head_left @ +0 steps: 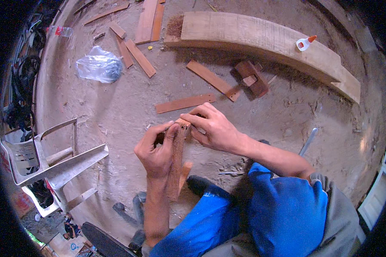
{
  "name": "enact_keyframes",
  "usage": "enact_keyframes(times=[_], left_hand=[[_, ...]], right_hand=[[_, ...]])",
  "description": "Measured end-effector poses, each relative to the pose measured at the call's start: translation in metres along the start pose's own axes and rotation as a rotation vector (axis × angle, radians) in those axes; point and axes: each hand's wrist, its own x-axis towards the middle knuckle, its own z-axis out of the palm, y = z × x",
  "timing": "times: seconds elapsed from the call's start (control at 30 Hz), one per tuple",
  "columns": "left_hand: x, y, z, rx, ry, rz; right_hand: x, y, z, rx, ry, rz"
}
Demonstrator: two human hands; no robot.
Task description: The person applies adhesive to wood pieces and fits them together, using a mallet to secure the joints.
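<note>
In front of me a narrow reddish-brown wooden strip (176, 171) stands tilted, its upper end marked by small dark holes. My left hand (155, 150) pinches that strip near its top between thumb and fingers. From the other side, my right hand (214, 130) is closed with its fingertips at the same upper end. Whether it also holds some smaller thing there is hidden. Just beyond my hands a flat wooden slat (185, 103) lies on the ground. A second slat (212, 79) lies farther off, one end beside a wooden hand plane (251, 79).
A thick curved plank (253, 32) spans the far side, with a white glue bottle (304, 43) on it. Loose slats (140, 58) and a clear plastic bag (99, 65) lie far left. A white plastic chair (55, 167) rests on its side at left. A metal tool (309, 141) lies right.
</note>
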Motion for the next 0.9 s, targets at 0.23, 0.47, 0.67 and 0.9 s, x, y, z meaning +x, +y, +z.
enact_keyframes(times=[0.23, 0.47, 0.67, 0.9], left_hand=[[0.001, 0.016, 0.002, 0.03, -0.025, -0.058], [0.005, 0.011, 0.002, 0.12, -0.02, 0.106], [0.0, 0.0, -0.002, -0.03, -0.04, -0.027], [0.007, 0.01, -0.011, 0.022, -0.027, 0.051]], right_hand=[[-0.004, 0.005, -0.003, -0.016, -0.006, -0.033], [-0.007, 0.0, -0.076, -0.416, 0.176, -0.026], [-0.002, 0.05, -0.096, -0.573, 0.014, 0.179], [0.015, 0.034, -0.117, -0.709, -0.141, 0.546]])
